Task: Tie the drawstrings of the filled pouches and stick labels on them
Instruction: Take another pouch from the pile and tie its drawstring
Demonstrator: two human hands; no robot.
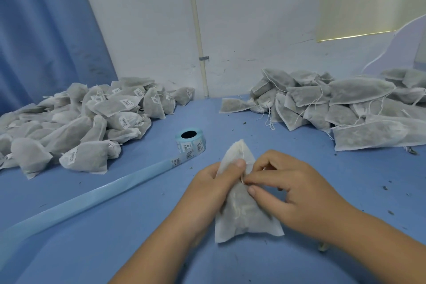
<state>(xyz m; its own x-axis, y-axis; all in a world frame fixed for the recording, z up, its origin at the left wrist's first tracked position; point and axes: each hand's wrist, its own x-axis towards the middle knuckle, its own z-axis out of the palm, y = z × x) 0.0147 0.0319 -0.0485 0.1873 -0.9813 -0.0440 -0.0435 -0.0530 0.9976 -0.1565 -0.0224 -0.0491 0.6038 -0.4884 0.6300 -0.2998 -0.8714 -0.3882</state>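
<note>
A filled white mesh pouch [244, 212] stands on its base on the blue table [322, 168], its neck pointing away from me. My left hand [214, 187] grips the pouch's neck from the left, thumb laid across the front. My right hand [290, 187] pinches the thin white drawstring [242, 181] at the neck between thumb and forefinger. A roll of barcode labels [190, 140] sits just beyond the pouch, with its pale blue backing strip [92, 196] trailing off toward the lower left.
A heap of tied, labelled pouches [80, 122] lies at the left. Unlabelled pouches [345, 104] with loose strings are piled at the right. Behind are a white wall, a pipe [198, 30] and a blue curtain [41, 30]. Dark crumbs dot the table.
</note>
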